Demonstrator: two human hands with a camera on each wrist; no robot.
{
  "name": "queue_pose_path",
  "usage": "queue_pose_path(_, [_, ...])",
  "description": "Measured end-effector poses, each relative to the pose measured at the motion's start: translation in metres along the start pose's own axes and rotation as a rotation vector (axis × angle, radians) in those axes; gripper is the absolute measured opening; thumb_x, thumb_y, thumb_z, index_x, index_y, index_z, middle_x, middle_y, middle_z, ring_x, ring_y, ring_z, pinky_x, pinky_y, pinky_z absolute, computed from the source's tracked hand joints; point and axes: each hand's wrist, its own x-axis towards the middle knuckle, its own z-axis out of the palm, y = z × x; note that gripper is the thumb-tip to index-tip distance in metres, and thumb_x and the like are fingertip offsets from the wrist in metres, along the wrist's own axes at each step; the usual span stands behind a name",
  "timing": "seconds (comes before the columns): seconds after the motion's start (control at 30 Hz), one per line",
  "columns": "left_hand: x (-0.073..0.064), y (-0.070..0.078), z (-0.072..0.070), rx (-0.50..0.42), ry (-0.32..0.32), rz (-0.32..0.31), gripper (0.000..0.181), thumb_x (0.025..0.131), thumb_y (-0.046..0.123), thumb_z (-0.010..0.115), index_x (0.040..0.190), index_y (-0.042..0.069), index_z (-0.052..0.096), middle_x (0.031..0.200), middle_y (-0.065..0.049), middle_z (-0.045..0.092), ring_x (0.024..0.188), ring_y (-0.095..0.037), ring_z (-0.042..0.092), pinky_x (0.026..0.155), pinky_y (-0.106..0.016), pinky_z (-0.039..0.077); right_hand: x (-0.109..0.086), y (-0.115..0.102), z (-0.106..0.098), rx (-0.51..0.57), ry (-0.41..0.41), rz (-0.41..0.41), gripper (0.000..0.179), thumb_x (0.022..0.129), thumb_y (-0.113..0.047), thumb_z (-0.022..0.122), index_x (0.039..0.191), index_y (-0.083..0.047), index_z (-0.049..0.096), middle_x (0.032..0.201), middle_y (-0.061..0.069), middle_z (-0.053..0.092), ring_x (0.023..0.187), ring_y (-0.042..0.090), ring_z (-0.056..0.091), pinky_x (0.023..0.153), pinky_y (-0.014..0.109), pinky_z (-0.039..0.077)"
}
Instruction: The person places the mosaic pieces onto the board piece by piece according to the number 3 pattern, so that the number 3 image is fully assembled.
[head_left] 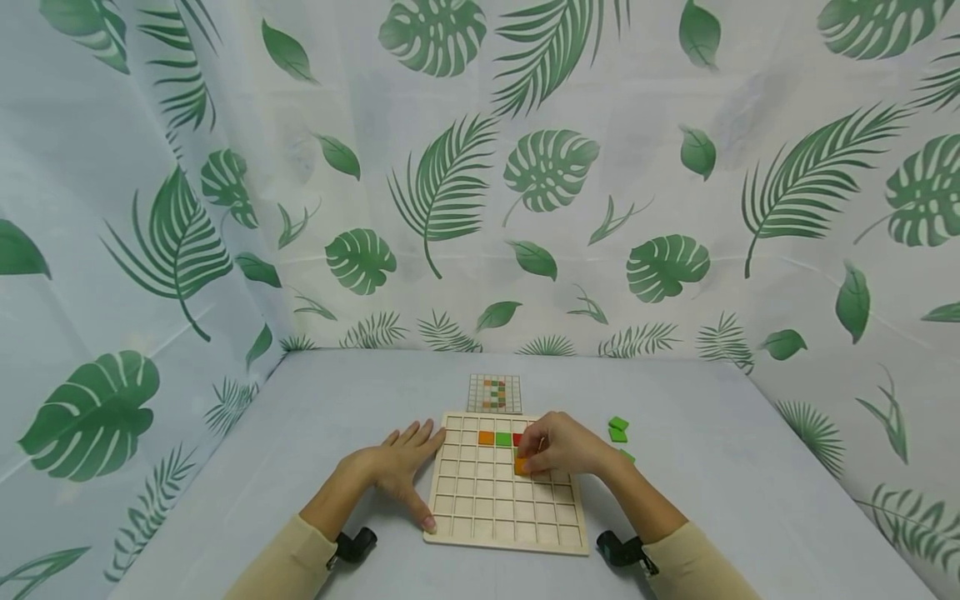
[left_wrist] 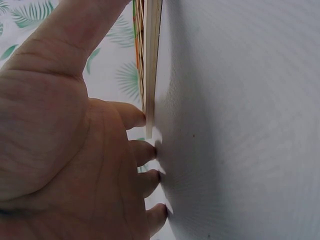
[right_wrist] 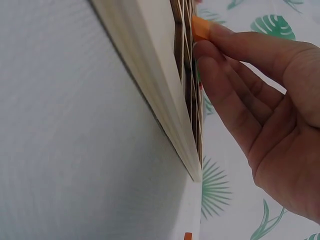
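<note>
A pale wooden grid board (head_left: pixel 491 508) lies on the table. In its upper rows sit an orange tile (head_left: pixel 487 438), a green tile (head_left: pixel 504 439) and a red tile (head_left: pixel 517 439), side by side. My right hand (head_left: pixel 558 446) pinches another orange tile (right_wrist: pixel 201 28) between thumb and fingers, at a cell below the red one. My left hand (head_left: pixel 397 471) lies spread along the board's left side, thumb by the near corner and index finger near the far one. In the left wrist view, the other fingertips (left_wrist: pixel 156 216) rest on the table beside the board.
A small pattern card (head_left: pixel 495 394) with coloured squares lies just beyond the board. Several green tiles (head_left: pixel 617 435) lie on the table to the right, one partly behind my right forearm. A leaf-printed curtain (head_left: pixel 480 200) surrounds the table.
</note>
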Motion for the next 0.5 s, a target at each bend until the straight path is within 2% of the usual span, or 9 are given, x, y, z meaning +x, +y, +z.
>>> queue_pose_path(0.3, [0.0017,-0.0022,0.0015,0.002,-0.001,0.005,0.146,0.061,0.074,0.089,0.169,0.017,0.008,0.176,-0.015,0.003,0.163,-0.037,0.002,0.131,-0.058,0.01,0.0003,0.0036,0.0015,-0.008,-0.038,0.005,0.011,0.083,-0.008,0.087,0.085,-0.014,0.078,0.078,-0.005,0.073,0.067,0.009,0.062,0.062,0.023,0.054])
queue_pose_path(0.5, [0.0021,-0.0017,0.0021,0.008,0.005,0.004,0.146,0.061,0.073,0.09,0.169,0.016,0.009,0.176,-0.015,0.003,0.163,-0.037,0.003,0.131,-0.058,0.01,-0.0002,0.0028,0.0016,-0.033,-0.036,0.026,0.011,0.083,-0.009,0.087,0.085,-0.016,0.079,0.079,-0.006,0.072,0.069,0.009,0.061,0.062,0.022,0.052])
